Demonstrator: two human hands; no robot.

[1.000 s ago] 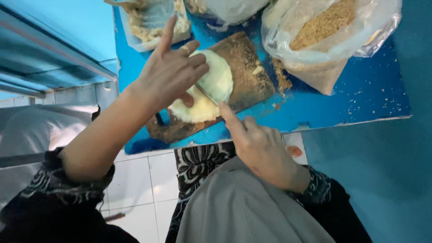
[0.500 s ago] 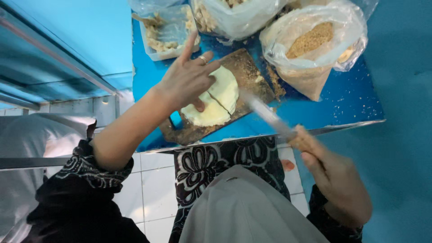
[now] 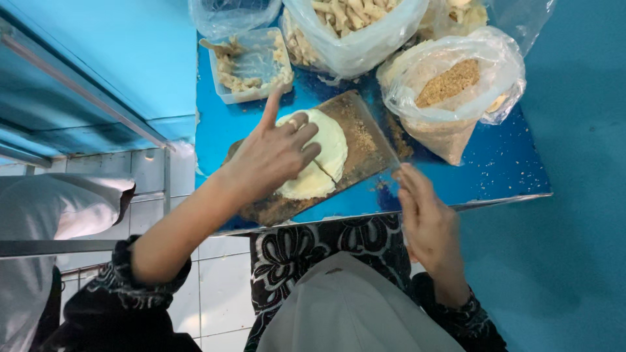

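A flat, pale round of dough [image 3: 329, 140] lies on a worn wooden board [image 3: 362, 133] on the blue table [image 3: 495, 173]. The near side of the dough shows a cut line. My left hand [image 3: 274, 156] presses on the dough with spread fingers, the index finger pointing away. My right hand [image 3: 424, 221] is at the table's near edge, closed around the handle of a knife [image 3: 381, 140]. The thin blade runs up along the board's right edge, beside the dough.
Behind the board stand a plastic bag of brown crumbs [image 3: 450, 85], a bag of pale sticks [image 3: 355, 26] and a clear tub with scraps [image 3: 251, 65]. Crumbs dot the table. White floor tiles [image 3: 215, 287] and a person's pale garment [image 3: 52, 202] are at left.
My right hand, which had drawn back off the table with the knife, has come forward to the board's right edge. My left hand has stayed on the dough.
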